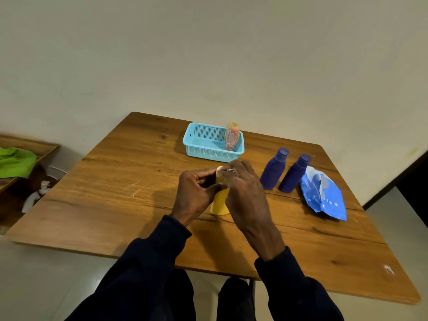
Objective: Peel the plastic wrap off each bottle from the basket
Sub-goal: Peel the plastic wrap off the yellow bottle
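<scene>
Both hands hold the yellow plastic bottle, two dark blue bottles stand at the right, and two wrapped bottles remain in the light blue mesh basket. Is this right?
No. The head view shows only one wrapped pink-orange bottle in the light blue mesh basket. The rest holds: left hand and right hand hold the yellow plastic bottle.

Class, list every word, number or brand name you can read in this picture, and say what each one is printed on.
Nothing here can be read.
Blue wrapper: white print, too blurred to read.
Pink bottle in the basket: white markings, no legible words.
Purple bottles: no text shows.
Yellow bottle: no text shows, and it is mostly hidden by the hands.
</scene>
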